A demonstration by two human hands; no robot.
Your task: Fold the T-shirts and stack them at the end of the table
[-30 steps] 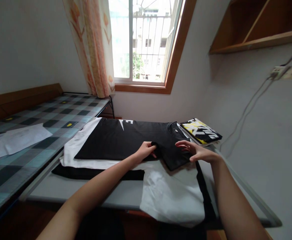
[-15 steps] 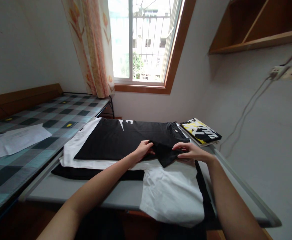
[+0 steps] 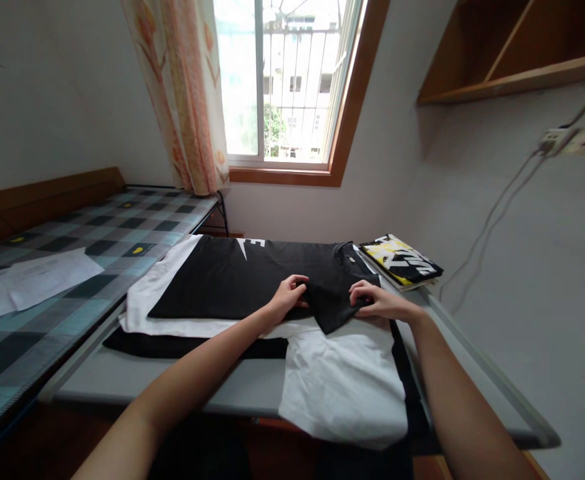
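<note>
A black T-shirt [image 3: 252, 280] with a white print lies flat, its collar toward the right. My left hand [image 3: 290, 295] pinches the near edge of this shirt, beside the sleeve. Farther right, my right hand [image 3: 372, 300] has its fingers closed on the black fabric near the shoulder. Between the hands the sleeve is folded, with one corner pointing toward me. Beneath lies a white T-shirt [image 3: 345, 387], whose sleeve hangs over the table's near edge. Another black garment [image 3: 187, 348] shows under the white one.
The garments rest on a grey table [image 3: 97, 380]. A folded black, yellow and white garment [image 3: 402, 261] sits at the back right corner. Left stands a bed with a checked cover [image 3: 137, 220] and white papers [image 3: 47, 277]. A shelf [image 3: 512, 53] juts from the right wall above a cable [image 3: 497, 213].
My right hand's fingers have curled in more tightly on the black shirt's shoulder area. The left hand has stayed almost in place, and the garments lie nearly as before.
</note>
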